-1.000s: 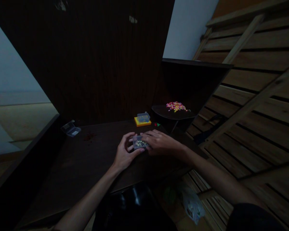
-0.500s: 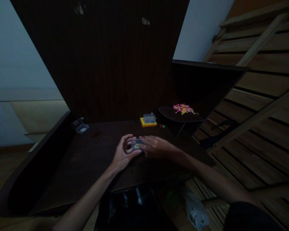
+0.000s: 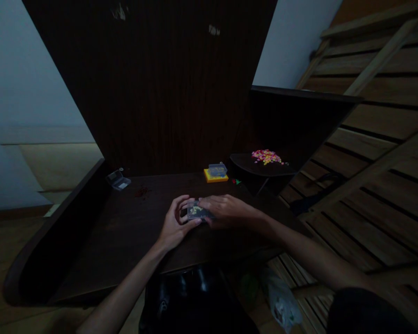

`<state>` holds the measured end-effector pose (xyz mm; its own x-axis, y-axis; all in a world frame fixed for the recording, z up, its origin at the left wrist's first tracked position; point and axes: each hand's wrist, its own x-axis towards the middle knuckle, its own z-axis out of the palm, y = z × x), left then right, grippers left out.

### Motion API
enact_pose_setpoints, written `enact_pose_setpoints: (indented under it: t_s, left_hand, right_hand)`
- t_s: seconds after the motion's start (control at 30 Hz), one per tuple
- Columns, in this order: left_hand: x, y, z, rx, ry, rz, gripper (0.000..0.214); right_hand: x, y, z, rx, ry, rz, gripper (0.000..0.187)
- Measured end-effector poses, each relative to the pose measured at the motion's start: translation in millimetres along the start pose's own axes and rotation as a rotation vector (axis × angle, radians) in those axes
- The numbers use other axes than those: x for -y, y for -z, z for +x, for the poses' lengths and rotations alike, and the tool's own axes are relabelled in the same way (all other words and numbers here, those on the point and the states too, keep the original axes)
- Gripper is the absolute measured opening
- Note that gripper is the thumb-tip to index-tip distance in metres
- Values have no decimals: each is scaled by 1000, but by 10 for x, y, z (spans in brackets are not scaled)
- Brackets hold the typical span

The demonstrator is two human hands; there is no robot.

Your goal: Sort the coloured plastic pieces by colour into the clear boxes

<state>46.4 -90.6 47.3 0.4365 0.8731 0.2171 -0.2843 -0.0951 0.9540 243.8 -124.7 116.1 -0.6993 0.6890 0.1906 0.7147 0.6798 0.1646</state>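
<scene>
A small clear plastic box (image 3: 192,215) with several pale yellowish bits inside is held low over the dark desk, just in front of me. My left hand (image 3: 174,220) grips its left end, thumb along the near side and fingers curled behind. Over the right end lies my right hand (image 3: 226,211), its fingers closed on the box and hiding that part. Whether the lid is fully closed I cannot make out.
Beyond the hands, another clear box (image 3: 218,170) rests on a yellow box (image 3: 209,178), beside small red and green pieces (image 3: 237,181). An open clear case (image 3: 119,181) and reddish-brown bits (image 3: 141,191) lie left. Colourful beads (image 3: 267,157) cover part of the corner shelf (image 3: 242,162).
The right fingers have shifted on the box, and the pale bits inside have moved slightly left. The whole view has shifted a little. Both hands stay at the box.
</scene>
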Motion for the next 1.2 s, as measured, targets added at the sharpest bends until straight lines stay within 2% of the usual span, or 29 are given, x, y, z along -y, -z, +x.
enact_pose_setpoints:
  t_s: [0.13, 0.3, 0.5, 0.67, 0.83, 0.93, 1.0, 1.2]
  left_hand:
    - [-46, 40, 0, -5, 13, 22, 71]
    - [-90, 75, -4, -23, 3, 13, 68]
    - [-147, 142, -1, -58, -34, 8, 69]
    - [-131, 222, -18, -77, -56, 38, 71]
    - [-114, 262, -92, -75, -26, 37, 71]
    - [-117, 267, -162, -73, -9, 61, 70]
    - [-120, 283, -210, -77, -17, 61, 72]
    - [-127, 403, -334, -18, -79, -1, 81]
  right_hand:
    - [26, 45, 22, 23, 23, -30, 46]
    - [54, 35, 109, 61, 120, -184, 47]
    - [130, -33, 211, 58, 163, -313, 36]
    - [212, -74, 278, 21, 172, -312, 27]
    - [253, -72, 347, 83, 187, -303, 26]
    - [189, -31, 397, 115, 165, -163, 32]
    - [120, 2, 426, 90, 104, -14, 38]
    - [8, 14, 524, -231, -125, 596, 42]
